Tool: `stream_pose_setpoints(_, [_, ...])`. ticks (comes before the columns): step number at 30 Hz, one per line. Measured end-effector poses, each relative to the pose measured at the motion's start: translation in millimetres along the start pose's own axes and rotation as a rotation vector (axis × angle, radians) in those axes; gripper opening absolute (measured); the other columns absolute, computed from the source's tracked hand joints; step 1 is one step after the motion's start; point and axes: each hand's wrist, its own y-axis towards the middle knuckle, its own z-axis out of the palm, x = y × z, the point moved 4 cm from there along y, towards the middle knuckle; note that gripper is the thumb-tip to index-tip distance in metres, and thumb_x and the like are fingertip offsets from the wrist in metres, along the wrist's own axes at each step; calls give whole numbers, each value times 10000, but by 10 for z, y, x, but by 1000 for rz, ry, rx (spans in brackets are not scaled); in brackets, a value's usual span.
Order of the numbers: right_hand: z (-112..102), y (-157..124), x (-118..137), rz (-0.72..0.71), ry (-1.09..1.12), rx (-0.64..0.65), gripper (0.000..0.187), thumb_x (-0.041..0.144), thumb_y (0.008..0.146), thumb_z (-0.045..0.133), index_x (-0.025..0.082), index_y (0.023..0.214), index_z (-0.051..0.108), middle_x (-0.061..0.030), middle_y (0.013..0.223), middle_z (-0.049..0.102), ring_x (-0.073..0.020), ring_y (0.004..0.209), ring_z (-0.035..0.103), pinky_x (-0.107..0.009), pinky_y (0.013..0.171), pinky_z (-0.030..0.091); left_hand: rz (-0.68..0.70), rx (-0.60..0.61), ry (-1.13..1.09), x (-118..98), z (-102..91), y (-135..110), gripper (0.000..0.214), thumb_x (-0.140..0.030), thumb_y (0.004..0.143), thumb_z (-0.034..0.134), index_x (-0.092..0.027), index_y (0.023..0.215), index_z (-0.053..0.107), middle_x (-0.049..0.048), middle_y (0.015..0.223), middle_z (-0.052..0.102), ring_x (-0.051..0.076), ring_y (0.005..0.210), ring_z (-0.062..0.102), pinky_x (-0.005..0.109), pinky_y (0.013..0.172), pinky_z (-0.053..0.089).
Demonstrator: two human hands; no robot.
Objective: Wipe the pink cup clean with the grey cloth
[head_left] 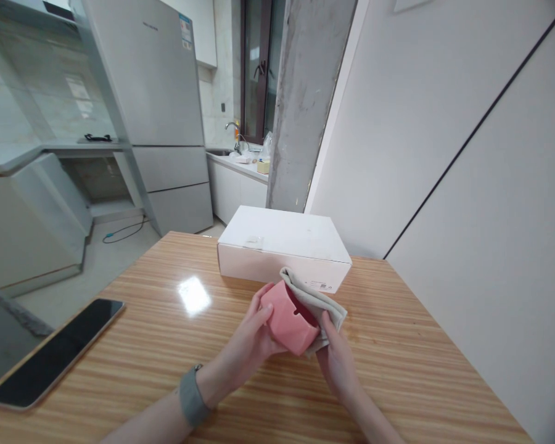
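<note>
While the left hand point(246, 340) curls around a pink pouch point(288, 319), the right hand point(337, 365) pinches a beige cloth point(315, 302) against it, just in front of a white box point(282, 246).

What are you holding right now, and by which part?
Your left hand grips a pink faceted cup around its outer side; your right hand pinches a folded beige cloth near its lower end, where it lies against the cup.

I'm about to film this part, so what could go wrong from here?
The pink object is only cradled between the left hand and right hand, so it might slip onto the table. The cloth might slide off it. The white box sits just behind them and could get bumped.
</note>
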Motion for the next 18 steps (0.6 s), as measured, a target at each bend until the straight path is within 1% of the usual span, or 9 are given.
stream_pose_setpoints(3, [-7, -4, 43, 54, 32, -13, 395, 522, 794, 701, 298, 1120, 715, -50, 1246, 709, -313, 1226, 599, -502, 1125, 373, -25, 31, 29, -15, -48, 13, 636, -356, 873, 648, -326, 1446, 374, 119, 1474, 466, 331, 1256, 528, 479, 915, 514])
stream_pose_setpoints(7, [-35, 6, 111, 50, 13, -28, 469, 546, 754, 729, 280, 1139, 703, -73, 1184, 737, -331, 1204, 612, -505, 1105, 396, -44, 110, 66, 22, -112, 38, 749, -317, 768, 766, -251, 1434, 430, 153, 1347, 588, 333, 1218, 564, 457, 944, 506])
stream_pose_setpoints(10, [-56, 3, 135, 56, -1, -42, 488, 560, 742, 735, 272, 1135, 703, -64, 1143, 753, -335, 1181, 627, -507, 1090, 409, -45, 184, 63, 60, -103, 30, 795, -300, 718, 809, -240, 1424, 446, 147, 1323, 609, 326, 1217, 567, 445, 975, 487])
stream_pose_setpoints(12, [-51, -10, 147, 66, 11, -28, 477, 556, 731, 748, 272, 1112, 714, -60, 1132, 756, -336, 1181, 626, -498, 1082, 419, -66, 212, 64, 83, -90, 18, 816, -279, 685, 830, -253, 1411, 459, 131, 1329, 608, 323, 1218, 567, 445, 987, 479])
stream_pose_setpoints(15, [-39, -33, 158, 88, 7, -24, 472, 570, 715, 757, 273, 1081, 727, -58, 1108, 764, -337, 1176, 626, -497, 1081, 420, -54, 194, 85, 84, -87, 12, 797, -253, 668, 832, -257, 1386, 485, 122, 1339, 601, 324, 1219, 564, 444, 989, 476])
stream_pose_setpoints(18, [-39, -37, 153, 76, -37, -42, 479, 600, 707, 747, 277, 1060, 736, -58, 1113, 762, -341, 1174, 625, -505, 1086, 412, 16, 141, 124, 50, -82, 23, 737, -246, 670, 825, -227, 1344, 525, 134, 1340, 593, 324, 1218, 558, 428, 987, 472])
